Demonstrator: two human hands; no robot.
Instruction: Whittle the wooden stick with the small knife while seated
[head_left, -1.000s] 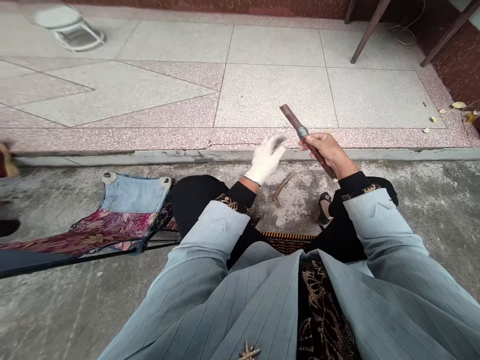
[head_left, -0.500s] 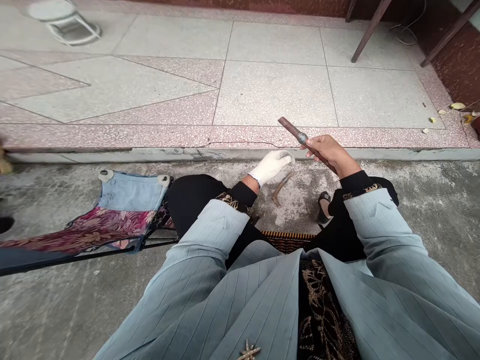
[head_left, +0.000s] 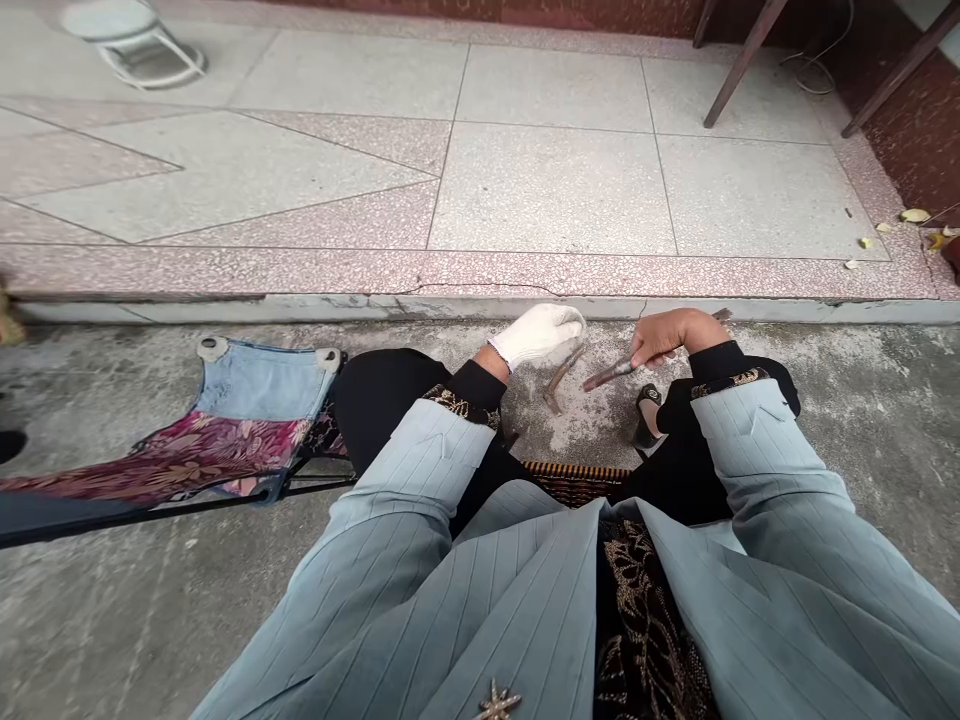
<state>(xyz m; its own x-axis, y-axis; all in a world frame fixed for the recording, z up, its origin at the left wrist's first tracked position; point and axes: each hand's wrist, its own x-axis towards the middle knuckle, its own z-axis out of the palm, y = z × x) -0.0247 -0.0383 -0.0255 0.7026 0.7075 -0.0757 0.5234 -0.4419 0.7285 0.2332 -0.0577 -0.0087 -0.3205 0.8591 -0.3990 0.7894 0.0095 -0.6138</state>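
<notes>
My right hand point(head_left: 664, 335), bare, is closed around a slim brown tool point(head_left: 606, 377) with a silvery wrapped band near the fingers. One end of the tool points down and left; its other end point(head_left: 722, 314) shows beyond the back of the hand, and the middle is hidden. My left hand point(head_left: 538, 335) wears a white knitted glove. Its fingers are loosely curved with nothing visible in them, and the palm is partly hidden. On the concrete just below the glove lies a bent brown wooden-looking piece point(head_left: 555, 385).
A low step edge point(head_left: 337, 310) with a tiled floor point(head_left: 555, 190) runs ahead. To the left stands a fabric folding chair point(head_left: 262, 400). A white stool point(head_left: 142, 45) is farther off. Between my legs a woven edge point(head_left: 577, 482) shows. Yellowish scraps point(head_left: 915, 215) lie far right.
My right hand has turned over, swinging the tool's banded end from pointing up and left above the step to pointing down toward the ground. My gloved left hand has barely shifted.
</notes>
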